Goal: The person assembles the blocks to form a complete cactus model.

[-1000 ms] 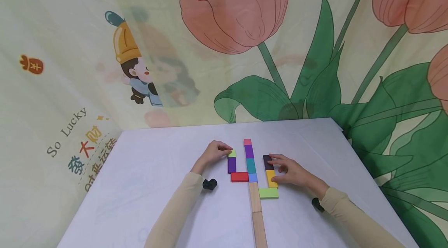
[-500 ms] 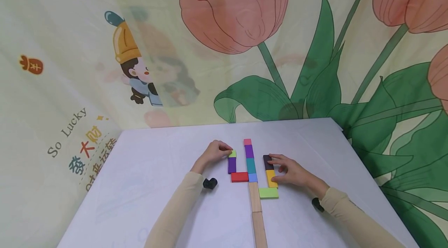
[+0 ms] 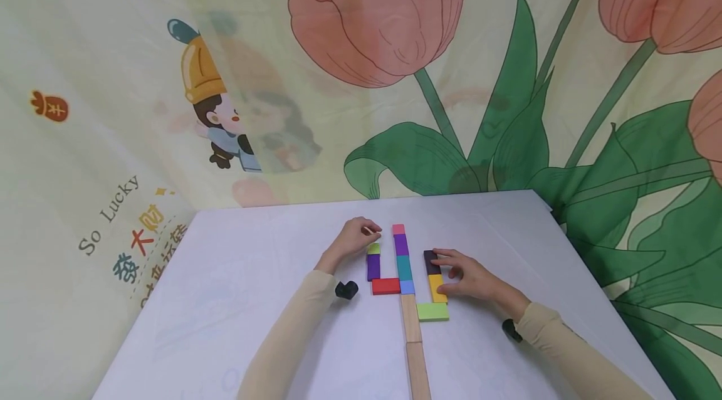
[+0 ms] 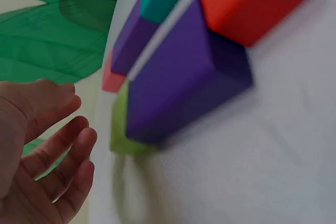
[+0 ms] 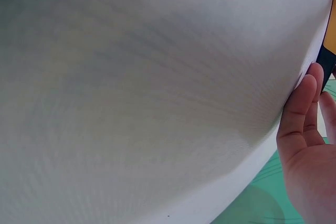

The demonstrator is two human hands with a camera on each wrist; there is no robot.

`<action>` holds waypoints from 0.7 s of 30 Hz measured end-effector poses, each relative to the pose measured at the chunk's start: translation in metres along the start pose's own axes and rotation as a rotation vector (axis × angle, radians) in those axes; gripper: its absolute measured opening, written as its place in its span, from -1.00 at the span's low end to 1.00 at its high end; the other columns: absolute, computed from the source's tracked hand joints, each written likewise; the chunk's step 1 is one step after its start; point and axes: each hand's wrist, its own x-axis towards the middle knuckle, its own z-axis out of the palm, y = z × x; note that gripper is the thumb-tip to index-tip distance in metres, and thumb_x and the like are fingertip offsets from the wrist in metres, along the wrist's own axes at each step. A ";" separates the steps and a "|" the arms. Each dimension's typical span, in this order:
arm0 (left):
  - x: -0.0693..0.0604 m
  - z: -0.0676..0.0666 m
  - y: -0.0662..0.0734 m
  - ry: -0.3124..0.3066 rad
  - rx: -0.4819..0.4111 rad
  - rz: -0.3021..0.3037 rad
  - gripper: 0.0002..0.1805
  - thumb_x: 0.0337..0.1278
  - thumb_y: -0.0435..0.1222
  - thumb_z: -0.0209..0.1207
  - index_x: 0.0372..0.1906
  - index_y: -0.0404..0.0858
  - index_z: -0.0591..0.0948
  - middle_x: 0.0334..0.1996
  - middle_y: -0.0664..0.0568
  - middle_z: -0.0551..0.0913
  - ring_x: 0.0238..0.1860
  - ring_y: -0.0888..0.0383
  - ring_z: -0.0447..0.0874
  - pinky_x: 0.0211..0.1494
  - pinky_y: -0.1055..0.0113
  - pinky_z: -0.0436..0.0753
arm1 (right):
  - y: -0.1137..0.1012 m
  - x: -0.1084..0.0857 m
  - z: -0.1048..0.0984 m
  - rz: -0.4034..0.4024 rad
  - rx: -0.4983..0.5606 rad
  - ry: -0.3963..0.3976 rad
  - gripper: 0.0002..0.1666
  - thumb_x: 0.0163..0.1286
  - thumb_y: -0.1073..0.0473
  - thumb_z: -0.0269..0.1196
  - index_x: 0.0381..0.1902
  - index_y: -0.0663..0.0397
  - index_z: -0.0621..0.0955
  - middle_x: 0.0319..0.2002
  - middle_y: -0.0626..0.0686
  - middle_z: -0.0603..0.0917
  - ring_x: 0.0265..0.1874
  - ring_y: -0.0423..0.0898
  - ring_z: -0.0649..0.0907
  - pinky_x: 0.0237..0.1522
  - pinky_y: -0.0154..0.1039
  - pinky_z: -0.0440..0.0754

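My left hand [image 3: 352, 238] hovers just beyond the small lime block [image 3: 374, 249], its fingers slightly bent and apart from it in the left wrist view. That lime block touches the end of a dark purple block [image 3: 373, 267], which leads down to a red block [image 3: 386, 286]. On the other side, my right hand [image 3: 470, 276] rests fingertips on a black block [image 3: 432, 262], and the thumb touches the yellow block [image 3: 437, 288] below it. A green block [image 3: 432, 311] lies crosswise under the yellow one. Only the edge of the yellow block [image 5: 331, 35] shows in the right wrist view.
Between the hands runs a straight row of pink [image 3: 398, 229], purple [image 3: 400, 244], teal [image 3: 403, 267] and blue [image 3: 407, 287] blocks. Plain wooden blocks [image 3: 411, 318] continue it towards me. All lie on a white-covered table [image 3: 254, 249] before a tulip-printed curtain [image 3: 378, 17].
My left hand has let go of the lime block and moved slightly up and away from it. My right hand and the blocks have stayed put.
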 end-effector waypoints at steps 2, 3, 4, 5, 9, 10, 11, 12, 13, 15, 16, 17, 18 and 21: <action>0.006 0.001 0.008 -0.004 0.050 0.029 -0.79 0.22 -0.28 0.21 -0.10 -0.26 0.71 -0.17 -0.08 0.68 -0.15 0.08 0.65 -0.11 0.35 0.65 | 0.000 0.000 0.000 0.000 -0.004 0.000 -0.24 0.04 -0.04 0.49 0.22 0.03 0.57 0.43 0.16 0.32 -0.18 -0.13 0.50 -0.25 -0.47 0.56; 0.009 0.002 0.012 -0.008 0.076 0.037 -0.78 0.23 -0.29 0.21 -0.08 -0.26 0.71 -0.16 -0.08 0.67 -0.14 0.08 0.65 -0.11 0.35 0.65 | 0.000 0.000 0.000 -0.001 -0.006 -0.001 -0.23 0.04 -0.05 0.49 0.22 0.03 0.57 0.42 0.16 0.33 -0.18 -0.13 0.50 -0.25 -0.47 0.56; 0.012 0.002 0.017 -0.014 0.102 0.046 -0.77 0.23 -0.29 0.20 -0.06 -0.26 0.70 -0.15 -0.08 0.66 -0.13 0.07 0.65 -0.11 0.34 0.65 | 0.000 0.000 0.000 -0.002 -0.007 0.000 -0.23 0.03 -0.05 0.49 0.22 0.03 0.57 0.42 0.16 0.33 -0.18 -0.13 0.50 -0.25 -0.47 0.56; 0.014 0.003 0.021 -0.024 0.127 0.050 -0.75 0.24 -0.29 0.19 -0.03 -0.26 0.69 -0.13 -0.09 0.65 -0.12 0.07 0.65 -0.09 0.33 0.65 | 0.000 0.000 0.000 -0.003 -0.009 -0.001 -0.23 0.03 -0.06 0.50 0.22 0.03 0.57 0.42 0.16 0.33 -0.18 -0.14 0.50 -0.25 -0.47 0.56; 0.021 0.009 0.033 -0.070 0.200 0.059 -0.69 0.25 -0.29 0.14 0.05 -0.24 0.67 -0.03 -0.09 0.63 -0.05 0.05 0.63 0.03 0.25 0.65 | 0.000 -0.001 0.000 -0.004 -0.006 -0.001 -0.24 0.03 -0.05 0.50 0.21 0.03 0.58 0.42 0.16 0.33 -0.19 -0.14 0.50 -0.26 -0.47 0.56; 0.021 0.011 0.035 -0.084 0.213 0.060 -0.68 0.25 -0.29 0.13 0.07 -0.24 0.66 -0.01 -0.09 0.63 -0.03 0.04 0.63 0.06 0.24 0.64 | 0.000 -0.001 0.000 -0.005 -0.006 -0.002 -0.24 0.03 -0.05 0.50 0.21 0.02 0.58 0.42 0.16 0.33 -0.19 -0.14 0.50 -0.26 -0.47 0.56; 0.022 0.013 0.037 -0.096 0.228 0.063 -0.67 0.25 -0.30 0.12 0.08 -0.24 0.66 0.00 -0.09 0.63 -0.02 0.04 0.62 0.08 0.23 0.64 | 0.000 -0.001 0.000 -0.006 -0.006 -0.003 -0.24 0.04 -0.05 0.50 0.21 0.02 0.58 0.42 0.16 0.33 -0.19 -0.14 0.50 -0.26 -0.47 0.56; 0.022 0.015 0.037 -0.106 0.242 0.064 -0.66 0.24 -0.30 0.11 0.09 -0.24 0.65 0.01 -0.08 0.63 -0.01 0.05 0.62 0.10 0.23 0.63 | 0.000 -0.001 0.000 -0.010 -0.004 -0.004 -0.24 0.04 -0.05 0.49 0.21 0.02 0.58 0.42 0.16 0.33 -0.19 -0.14 0.50 -0.25 -0.46 0.56; 0.022 0.016 0.038 -0.115 0.260 0.070 -0.65 0.23 -0.31 0.11 0.10 -0.26 0.65 0.02 -0.09 0.63 0.01 0.05 0.62 0.13 0.23 0.62 | 0.000 -0.001 0.000 -0.012 -0.005 -0.005 -0.25 0.04 -0.05 0.49 0.21 0.02 0.58 0.42 0.16 0.33 -0.19 -0.14 0.50 -0.25 -0.47 0.56; 0.022 0.019 0.038 -0.123 0.286 0.076 -0.62 0.21 -0.32 0.11 0.11 -0.28 0.64 0.03 -0.10 0.63 0.02 0.06 0.61 0.15 0.23 0.62 | -0.001 -0.001 0.000 -0.016 -0.005 -0.007 -0.25 0.04 -0.05 0.49 0.21 0.02 0.58 0.42 0.16 0.33 -0.19 -0.14 0.50 -0.24 -0.47 0.56; 0.022 0.020 0.038 -0.124 0.296 0.081 -0.62 0.20 -0.32 0.12 0.12 -0.29 0.63 0.03 -0.11 0.62 0.03 0.05 0.61 0.16 0.23 0.61 | -0.001 -0.001 -0.001 -0.019 -0.004 -0.008 -0.25 0.04 -0.05 0.49 0.21 0.02 0.57 0.42 0.16 0.33 -0.19 -0.14 0.50 -0.24 -0.47 0.56; 0.022 0.022 0.038 -0.124 0.307 0.087 -0.62 0.20 -0.33 0.12 0.12 -0.30 0.63 0.03 -0.11 0.62 0.03 0.05 0.61 0.17 0.23 0.61 | -0.001 -0.001 -0.001 -0.021 -0.003 -0.009 -0.24 0.04 -0.05 0.49 0.21 0.03 0.57 0.42 0.17 0.33 -0.19 -0.14 0.50 -0.24 -0.47 0.56; 0.021 0.022 0.038 -0.123 0.315 0.091 -0.62 0.20 -0.32 0.12 0.12 -0.30 0.63 0.04 -0.12 0.61 0.03 0.05 0.61 0.17 0.23 0.61 | -0.001 -0.001 -0.001 -0.022 -0.002 -0.010 -0.24 0.04 -0.04 0.49 0.21 0.03 0.57 0.42 0.17 0.33 -0.19 -0.14 0.50 -0.24 -0.47 0.56; 0.022 0.024 0.037 -0.118 0.340 0.113 -0.64 0.20 -0.31 0.13 0.09 -0.29 0.65 0.03 -0.12 0.60 0.03 0.05 0.60 0.18 0.23 0.60 | -0.001 -0.001 -0.001 -0.017 -0.002 -0.009 -0.24 0.04 -0.04 0.50 0.22 0.03 0.57 0.42 0.17 0.33 -0.19 -0.14 0.50 -0.25 -0.47 0.56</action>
